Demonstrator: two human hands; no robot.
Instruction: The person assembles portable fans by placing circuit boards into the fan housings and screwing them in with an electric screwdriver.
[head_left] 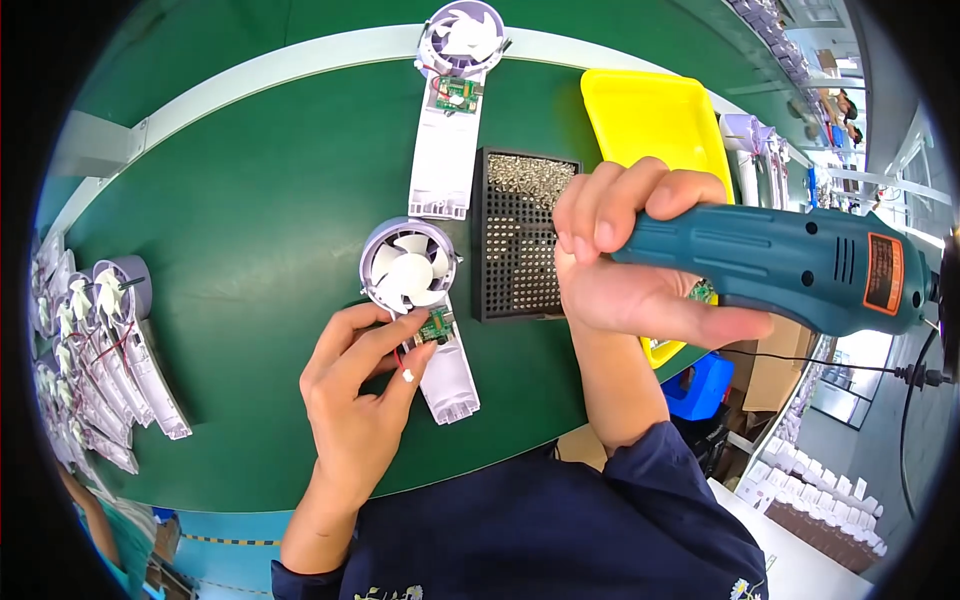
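My left hand (355,390) pinches the edge of a small green circuit board (437,326) on a white handheld fan half (452,385). The fan's white blades (408,278) sit in a lilac ring just above my fingers. A red wire with a white connector (408,375) hangs by my thumb. In my right hand (640,240), raised over the right side of the table, is a teal electric screwdriver (780,262), held level with its cord end to the right. Its tip is hidden behind my fingers.
Farther up lies another open fan half (445,150) with its board. A black screw tray (483,250) stands beside it, left of a yellow bin (655,120). Several fan halves (110,350) are stacked at the left edge. A blue container (700,388) sits below the right table edge.
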